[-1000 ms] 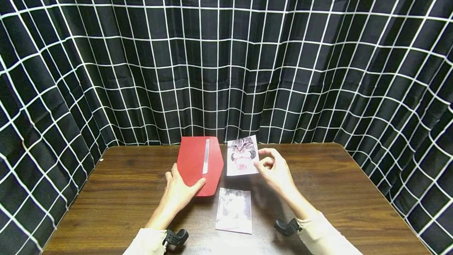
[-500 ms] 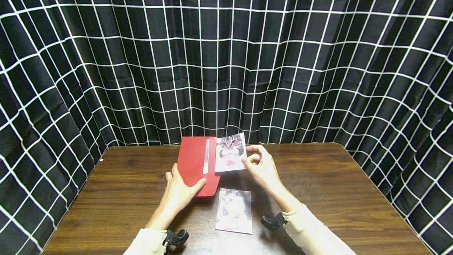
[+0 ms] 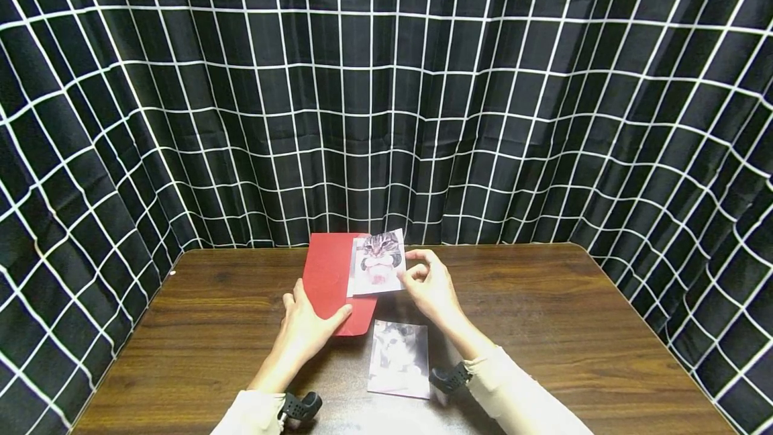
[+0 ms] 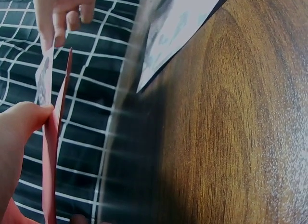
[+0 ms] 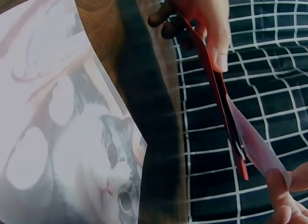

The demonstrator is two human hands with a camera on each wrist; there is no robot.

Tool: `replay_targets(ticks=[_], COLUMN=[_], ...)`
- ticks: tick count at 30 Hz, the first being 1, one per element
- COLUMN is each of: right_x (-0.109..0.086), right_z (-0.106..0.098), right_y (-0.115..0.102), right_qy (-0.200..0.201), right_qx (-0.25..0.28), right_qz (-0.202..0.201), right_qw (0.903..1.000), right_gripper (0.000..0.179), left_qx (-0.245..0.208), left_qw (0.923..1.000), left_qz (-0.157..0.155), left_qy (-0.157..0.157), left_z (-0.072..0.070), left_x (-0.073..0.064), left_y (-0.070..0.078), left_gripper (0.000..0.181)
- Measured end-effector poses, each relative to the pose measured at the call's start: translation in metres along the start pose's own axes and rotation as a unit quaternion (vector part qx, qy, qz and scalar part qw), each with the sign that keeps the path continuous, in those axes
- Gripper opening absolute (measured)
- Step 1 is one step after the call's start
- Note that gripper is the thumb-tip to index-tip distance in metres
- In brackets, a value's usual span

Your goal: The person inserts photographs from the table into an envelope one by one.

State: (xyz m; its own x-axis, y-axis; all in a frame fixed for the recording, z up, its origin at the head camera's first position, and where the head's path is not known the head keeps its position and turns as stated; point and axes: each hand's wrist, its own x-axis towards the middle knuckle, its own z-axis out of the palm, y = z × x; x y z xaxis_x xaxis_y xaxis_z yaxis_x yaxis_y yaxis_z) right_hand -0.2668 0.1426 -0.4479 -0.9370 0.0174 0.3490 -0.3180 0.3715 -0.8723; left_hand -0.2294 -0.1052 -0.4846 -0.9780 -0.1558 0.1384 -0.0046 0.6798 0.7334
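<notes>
The left hand [image 3: 306, 326] is gripping a red paper envelope [image 3: 327, 264]. The right hand [image 3: 431, 288], pinching a rectangular cat-print card [image 3: 379, 267], is apparently aligning, needing level insertion.

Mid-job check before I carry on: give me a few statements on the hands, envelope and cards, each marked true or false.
1. The left hand holds the red envelope. True.
2. The right hand pinches a cat card. True.
3. Both hands grip the red envelope. False: only the left does.
4. A second card lies on the table. True.
5. The cat card is fully inside the red envelope. False: its picture shows outside.
</notes>
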Motion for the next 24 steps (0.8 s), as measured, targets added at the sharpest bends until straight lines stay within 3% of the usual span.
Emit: replay_targets(ticks=[12, 24], right_x=[0.004, 0.003], right_z=[0.011, 0.023], right_y=[0.003, 0.000], right_qy=[0.002, 0.002], right_qx=[-0.041, -0.044], right_qz=[0.008, -0.007], right_qw=[0.9991, 0.9990], right_gripper=[0.037, 0.036], left_qx=[-0.004, -0.002], left_qw=[1.0000, 0.9999], left_qz=[0.007, 0.011], left_qy=[0.002, 0.004], left_z=[0.001, 0.002], left_x=[-0.001, -0.002], left_y=[0.001, 0.001], left_gripper=[0.118, 0.118])
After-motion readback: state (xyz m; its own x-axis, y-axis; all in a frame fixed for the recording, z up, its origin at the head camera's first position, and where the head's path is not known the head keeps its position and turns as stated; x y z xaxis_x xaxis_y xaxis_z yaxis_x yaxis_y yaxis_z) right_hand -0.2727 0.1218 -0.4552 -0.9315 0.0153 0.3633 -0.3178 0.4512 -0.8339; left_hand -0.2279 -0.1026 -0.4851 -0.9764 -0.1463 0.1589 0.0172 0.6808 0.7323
